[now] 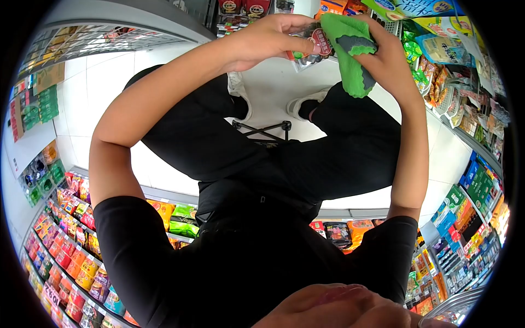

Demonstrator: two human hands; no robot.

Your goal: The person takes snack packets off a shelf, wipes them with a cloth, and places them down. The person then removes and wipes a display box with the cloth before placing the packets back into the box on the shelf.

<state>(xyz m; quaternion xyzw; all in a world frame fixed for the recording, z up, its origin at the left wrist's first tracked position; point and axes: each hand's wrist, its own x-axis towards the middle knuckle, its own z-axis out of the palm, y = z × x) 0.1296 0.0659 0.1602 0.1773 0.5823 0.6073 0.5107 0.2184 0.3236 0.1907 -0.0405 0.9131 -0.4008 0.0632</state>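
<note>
At the top centre, my left hand point(273, 44) grips a small clear package point(314, 44) with a red round label, its thumb lying across the front. My right hand point(385, 57) holds a green cloth point(347, 41) with dark grey patches. The cloth hangs down from the fingers and its upper part meets the right edge of the package. Part of the package is hidden behind the fingers and the cloth.
Shelves of snack bags point(437, 82) run along the right, with more packets point(87, 268) at the lower left. A wire rack point(71, 44) stands at the upper left. Folding stool legs point(262, 131) show between my shoes.
</note>
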